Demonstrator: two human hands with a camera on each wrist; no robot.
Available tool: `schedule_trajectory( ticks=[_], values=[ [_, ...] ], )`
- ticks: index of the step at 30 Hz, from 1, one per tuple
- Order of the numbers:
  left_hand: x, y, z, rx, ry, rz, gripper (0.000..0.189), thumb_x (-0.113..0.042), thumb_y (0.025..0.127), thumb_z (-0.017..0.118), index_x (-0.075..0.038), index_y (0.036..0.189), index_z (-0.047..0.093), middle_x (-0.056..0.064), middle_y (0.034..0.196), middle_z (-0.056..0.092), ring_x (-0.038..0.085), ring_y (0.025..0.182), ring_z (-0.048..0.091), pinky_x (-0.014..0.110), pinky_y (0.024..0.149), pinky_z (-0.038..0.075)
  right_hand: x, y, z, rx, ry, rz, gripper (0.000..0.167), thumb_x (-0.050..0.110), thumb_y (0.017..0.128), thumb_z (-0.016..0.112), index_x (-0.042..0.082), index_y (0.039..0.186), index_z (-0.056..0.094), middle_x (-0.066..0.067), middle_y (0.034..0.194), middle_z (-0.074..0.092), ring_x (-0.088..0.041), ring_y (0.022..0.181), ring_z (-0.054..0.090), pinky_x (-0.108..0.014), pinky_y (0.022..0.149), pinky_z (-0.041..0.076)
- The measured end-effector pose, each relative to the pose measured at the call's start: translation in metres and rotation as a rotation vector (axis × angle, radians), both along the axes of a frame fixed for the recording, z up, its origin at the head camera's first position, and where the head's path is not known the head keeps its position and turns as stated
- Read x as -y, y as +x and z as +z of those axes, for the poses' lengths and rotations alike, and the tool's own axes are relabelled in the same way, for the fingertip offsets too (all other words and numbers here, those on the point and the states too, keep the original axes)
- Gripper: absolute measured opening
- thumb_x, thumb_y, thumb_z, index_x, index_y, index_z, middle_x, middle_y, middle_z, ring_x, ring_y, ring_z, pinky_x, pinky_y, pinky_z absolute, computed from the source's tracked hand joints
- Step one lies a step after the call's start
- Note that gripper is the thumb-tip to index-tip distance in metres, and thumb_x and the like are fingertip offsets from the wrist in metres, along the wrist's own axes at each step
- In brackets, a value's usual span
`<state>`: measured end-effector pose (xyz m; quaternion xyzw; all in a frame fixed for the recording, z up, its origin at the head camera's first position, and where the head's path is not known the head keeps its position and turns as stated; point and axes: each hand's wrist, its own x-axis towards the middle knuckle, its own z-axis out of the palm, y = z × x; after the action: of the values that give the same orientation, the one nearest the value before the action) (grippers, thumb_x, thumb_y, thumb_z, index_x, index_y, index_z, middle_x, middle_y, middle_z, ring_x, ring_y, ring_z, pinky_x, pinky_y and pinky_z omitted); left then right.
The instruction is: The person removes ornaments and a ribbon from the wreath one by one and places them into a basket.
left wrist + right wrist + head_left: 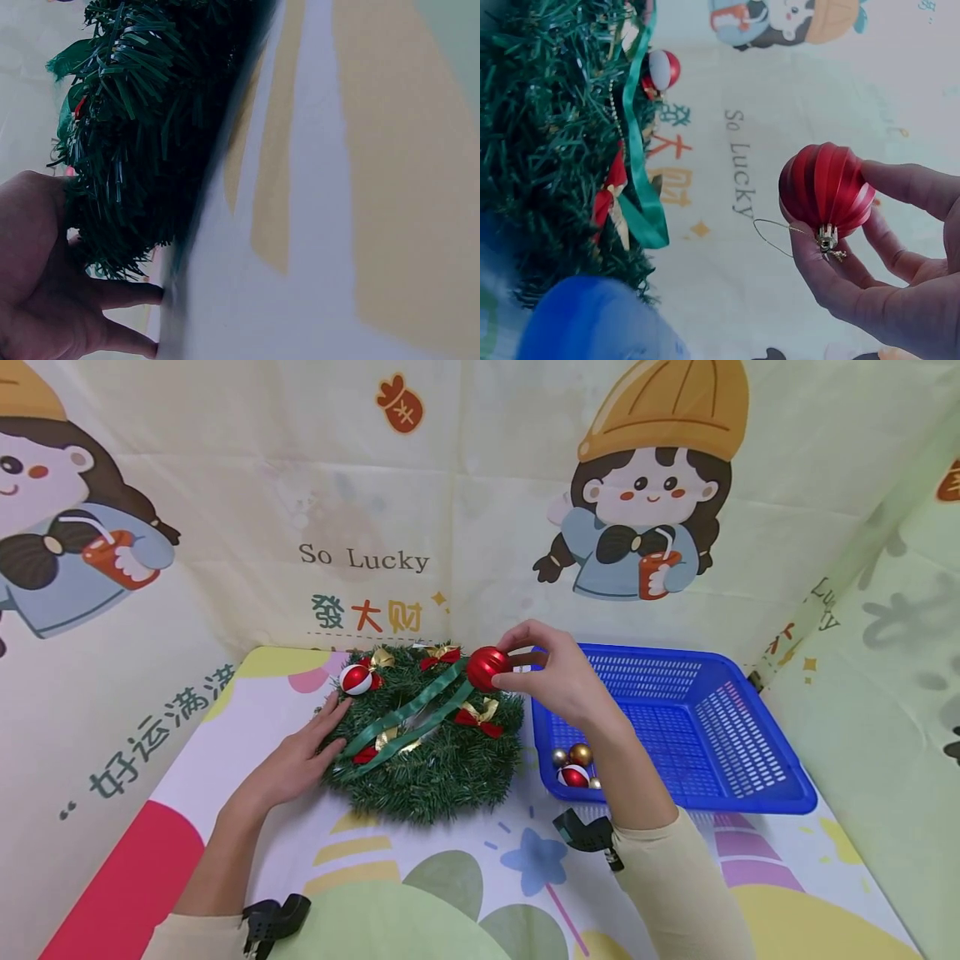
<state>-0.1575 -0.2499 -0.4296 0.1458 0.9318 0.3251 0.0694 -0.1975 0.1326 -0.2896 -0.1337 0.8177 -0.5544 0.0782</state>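
Note:
A green wreath [442, 785] lies on the table, dressed with a long green ribbon [408, 714], several red and gold bows [480, 718] and a red and white ball [356, 679] at its upper left. My right hand [558, 677] pinches a ridged red bauble [826, 187] by its sides, over the wreath's upper right in the head view. A thin gold loop [769, 232] hangs from the bauble's metal cap in the right wrist view. My left hand [300, 756] rests at the wreath's left edge, fingers fairly straight, some under the greenery in the left wrist view.
A blue plastic basket [750, 735] stands right of the wreath. In its near left corner lie small gold balls [581, 755] and a red and white ball [573, 776]. A printed cloth [465, 527] hangs behind the table.

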Motion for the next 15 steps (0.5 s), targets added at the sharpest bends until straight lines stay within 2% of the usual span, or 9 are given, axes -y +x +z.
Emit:
schedule_trajectory(
  ticks=[7, 15],
  values=[
    [0.0, 0.001, -0.001, -0.006, 0.002, -0.002, 0.066, -0.03, 0.112, 0.047, -0.021, 0.169, 0.014, 0.007, 0.177, 0.0, 0.048, 0.159, 0.012, 0.072, 0.121, 0.021, -0.014, 0.008, -0.006, -0.006, 0.022, -0.048, 0.033, 0.01, 0.089, 0.082, 0.016, 0.118, 0.066, -0.002, 0.13, 0.064, -0.026, 0.12, 0.066, -0.049, 0.097, 0.056],
    [0.0, 0.0, 0.0, -0.009, -0.004, -0.001, 0.066, -0.03, 0.112, 0.047, -0.022, 0.169, 0.014, 0.007, 0.177, 0.0, 0.049, 0.158, 0.013, 0.073, 0.121, 0.021, -0.029, 0.013, -0.011, -0.012, 0.04, -0.116, 0.037, 0.011, 0.088, 0.083, 0.014, 0.12, 0.065, -0.004, 0.133, 0.063, -0.027, 0.123, 0.066, -0.05, 0.096, 0.059]
  ],
)
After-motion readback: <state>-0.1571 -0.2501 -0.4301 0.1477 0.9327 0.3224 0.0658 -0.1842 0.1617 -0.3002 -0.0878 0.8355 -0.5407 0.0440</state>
